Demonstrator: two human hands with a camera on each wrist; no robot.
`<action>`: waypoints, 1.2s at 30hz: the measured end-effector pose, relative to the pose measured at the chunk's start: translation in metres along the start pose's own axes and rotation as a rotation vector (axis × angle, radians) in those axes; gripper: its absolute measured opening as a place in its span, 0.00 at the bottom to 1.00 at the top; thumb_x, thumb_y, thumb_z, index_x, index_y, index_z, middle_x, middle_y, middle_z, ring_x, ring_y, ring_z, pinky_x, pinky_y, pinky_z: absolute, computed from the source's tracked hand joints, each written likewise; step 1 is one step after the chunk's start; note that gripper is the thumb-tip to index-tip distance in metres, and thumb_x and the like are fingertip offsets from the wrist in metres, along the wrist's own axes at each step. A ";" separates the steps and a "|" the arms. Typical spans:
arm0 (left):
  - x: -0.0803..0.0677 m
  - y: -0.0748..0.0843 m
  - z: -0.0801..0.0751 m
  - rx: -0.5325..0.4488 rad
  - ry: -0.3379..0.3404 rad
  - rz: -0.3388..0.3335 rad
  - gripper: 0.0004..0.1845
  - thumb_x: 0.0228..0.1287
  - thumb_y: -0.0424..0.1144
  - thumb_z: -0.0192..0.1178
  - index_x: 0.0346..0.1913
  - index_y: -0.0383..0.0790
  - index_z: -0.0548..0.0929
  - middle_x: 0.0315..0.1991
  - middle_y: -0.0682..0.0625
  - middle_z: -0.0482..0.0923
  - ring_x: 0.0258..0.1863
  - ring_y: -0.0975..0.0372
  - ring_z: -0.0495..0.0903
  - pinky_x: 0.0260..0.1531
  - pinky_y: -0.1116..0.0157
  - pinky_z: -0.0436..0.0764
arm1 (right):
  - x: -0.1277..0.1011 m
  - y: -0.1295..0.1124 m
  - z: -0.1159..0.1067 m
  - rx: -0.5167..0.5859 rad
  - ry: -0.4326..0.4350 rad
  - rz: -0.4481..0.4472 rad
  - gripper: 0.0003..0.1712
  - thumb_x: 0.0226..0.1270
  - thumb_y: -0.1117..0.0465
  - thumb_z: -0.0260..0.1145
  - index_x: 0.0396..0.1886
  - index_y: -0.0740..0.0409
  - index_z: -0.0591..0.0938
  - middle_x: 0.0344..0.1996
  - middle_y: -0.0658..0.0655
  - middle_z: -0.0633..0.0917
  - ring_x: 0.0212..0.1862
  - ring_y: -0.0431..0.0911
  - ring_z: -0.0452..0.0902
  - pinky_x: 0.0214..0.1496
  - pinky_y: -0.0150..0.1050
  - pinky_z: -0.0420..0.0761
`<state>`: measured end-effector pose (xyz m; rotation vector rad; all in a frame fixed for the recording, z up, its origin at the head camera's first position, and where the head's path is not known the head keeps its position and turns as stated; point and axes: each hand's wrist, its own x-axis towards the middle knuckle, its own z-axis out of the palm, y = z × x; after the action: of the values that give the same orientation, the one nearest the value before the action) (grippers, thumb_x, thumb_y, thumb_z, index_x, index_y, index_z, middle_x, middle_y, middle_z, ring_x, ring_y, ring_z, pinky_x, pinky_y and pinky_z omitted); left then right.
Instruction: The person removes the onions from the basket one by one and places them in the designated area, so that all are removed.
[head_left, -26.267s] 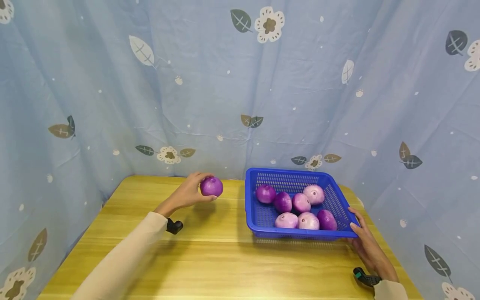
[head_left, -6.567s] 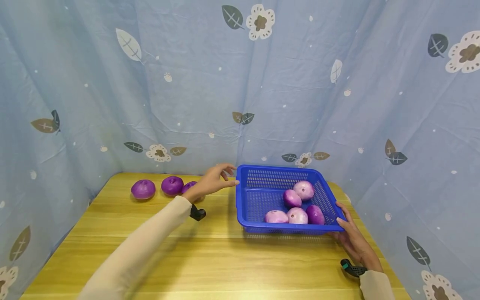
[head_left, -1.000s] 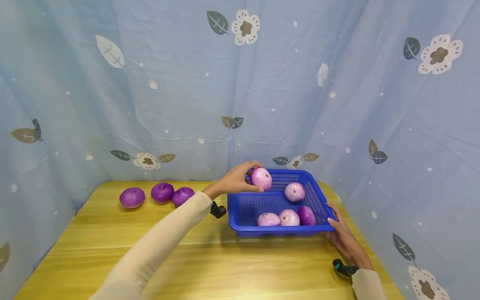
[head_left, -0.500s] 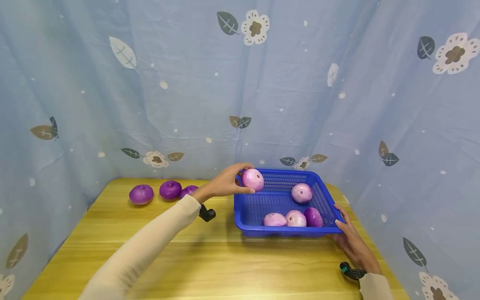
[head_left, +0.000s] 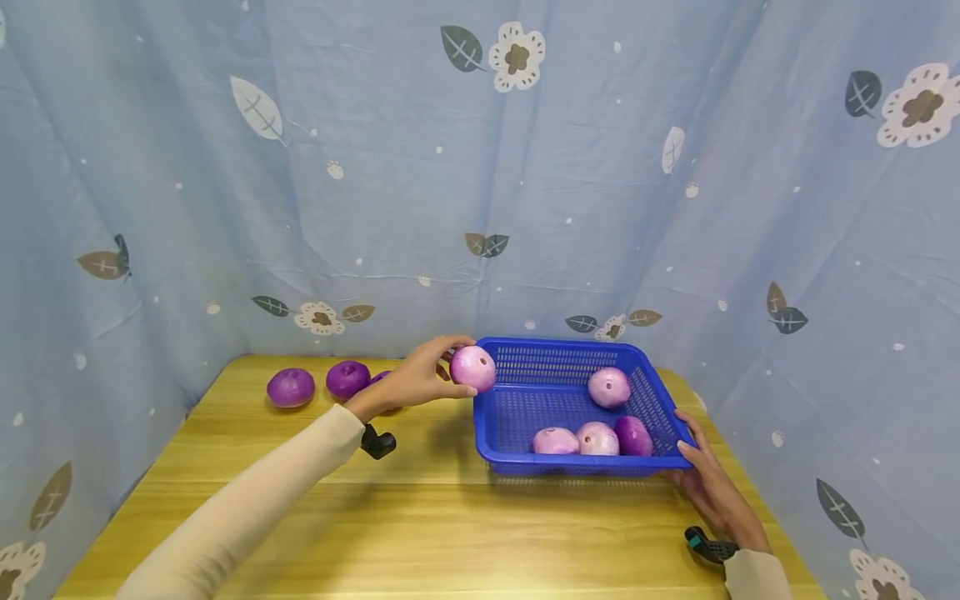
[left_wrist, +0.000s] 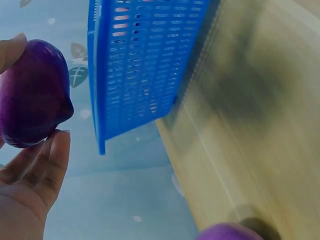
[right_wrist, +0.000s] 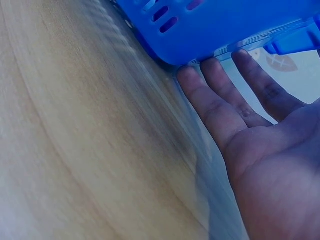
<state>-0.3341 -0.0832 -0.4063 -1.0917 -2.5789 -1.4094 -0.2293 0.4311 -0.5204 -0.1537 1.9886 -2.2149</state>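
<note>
Head view | left hand [head_left: 411, 382] cups round pale-purple onion [head_left: 473, 367] just outside blue plastic mesh basket [head_left: 491, 414], clear of its rim | right hand [head_left: 712, 492], fingers straight, braces basket's near corner, steadying it on wooden table [head_left: 420, 517]

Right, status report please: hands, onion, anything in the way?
Left hand grips pale onion beside basket. Right hand flat against basket corner. Path clear.

Third table onion [head_left: 378, 377] behind left hand [head_left: 408, 383]
</note>
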 end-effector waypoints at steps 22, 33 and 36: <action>-0.084 -0.036 -0.034 0.110 0.089 -0.090 0.41 0.56 0.51 0.79 0.70 0.45 0.73 0.58 0.47 0.78 0.48 0.57 0.80 0.45 0.54 0.86 | -0.001 0.000 0.001 -0.006 0.040 0.009 0.37 0.85 0.53 0.47 0.83 0.27 0.42 0.78 0.66 0.34 0.57 0.40 0.76 0.57 0.41 0.82; -0.134 -0.060 -0.049 0.145 0.185 -0.176 0.44 0.55 0.50 0.79 0.71 0.37 0.71 0.59 0.42 0.76 0.47 0.54 0.81 0.45 0.53 0.86 | 0.000 0.001 0.000 0.011 0.037 0.010 0.36 0.85 0.53 0.47 0.82 0.27 0.43 0.78 0.65 0.35 0.57 0.39 0.77 0.57 0.40 0.82; -0.145 -0.064 -0.053 0.185 0.209 -0.200 0.44 0.56 0.52 0.79 0.71 0.38 0.72 0.59 0.42 0.76 0.49 0.52 0.81 0.44 0.55 0.86 | 0.001 0.001 0.001 0.015 0.032 -0.003 0.36 0.85 0.53 0.46 0.82 0.28 0.43 0.78 0.66 0.36 0.57 0.39 0.77 0.57 0.40 0.82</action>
<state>-0.2776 -0.2279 -0.4676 -0.6421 -2.6566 -1.2112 -0.2302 0.4298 -0.5214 -0.1201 1.9881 -2.2475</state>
